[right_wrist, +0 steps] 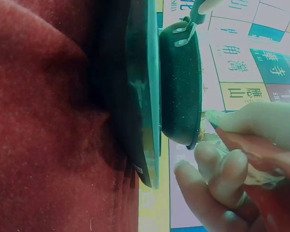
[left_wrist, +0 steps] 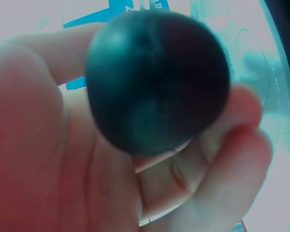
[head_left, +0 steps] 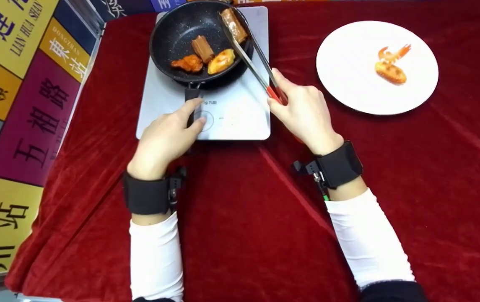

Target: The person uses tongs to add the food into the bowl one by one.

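My left hand (head_left: 166,136) grips the black handle (left_wrist: 157,82) of a frying pan (head_left: 172,42), its fingers curled round it. With my right hand (head_left: 304,109) I hold red-gripped metal tongs (head_left: 252,63), thumb and fingers pressed on the two arms. The tong tips are at a brown glazed rib-like piece (head_left: 233,25) against the pan's right wall. Lower in the pan lie a second brown ridged piece (head_left: 202,49), an orange-brown chicken-like piece (head_left: 188,63) and a yellow browned oval piece (head_left: 221,61). The right wrist view shows the pan from the side, its contents mostly hidden.
The pan stands on a white induction cooktop (head_left: 240,126). To the right, a white plate (head_left: 348,84) bears a shrimp (head_left: 395,54) and a browned oval piece (head_left: 390,73). A red velvet cloth (head_left: 256,218) covers the table. A colourful panel with Chinese characters (head_left: 26,105) borders the left.
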